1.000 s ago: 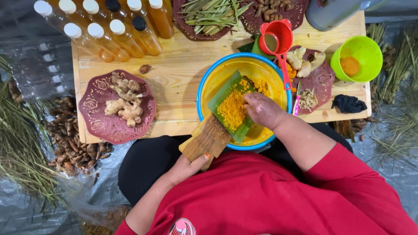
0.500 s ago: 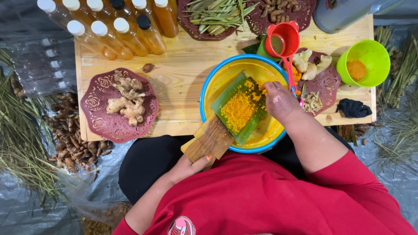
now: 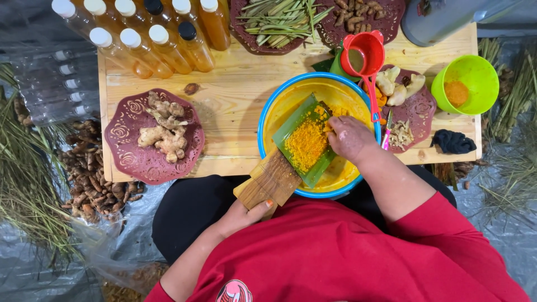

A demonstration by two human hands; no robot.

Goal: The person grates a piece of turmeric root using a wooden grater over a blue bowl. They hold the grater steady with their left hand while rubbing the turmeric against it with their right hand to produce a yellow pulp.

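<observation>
Bare board (image 3: 235,95) is left open at nine o'clock of the yellow bowl (image 3: 279,106), up to the ginger plate (image 3: 126,151). Twelve o'clock is blocked by bottles (image 3: 151,39) and a red scoop (image 3: 363,56) (its handle overhangs the rim); three o'clock is crowded by a root plate (image 3: 419,109).

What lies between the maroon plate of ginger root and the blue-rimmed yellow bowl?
In the head view, only bare pale wooden tabletop separates the maroon ginger plate from the blue-rimmed yellow bowl.

head-worn view, looking straight down, close over wooden table (image 3: 235,100)
</observation>
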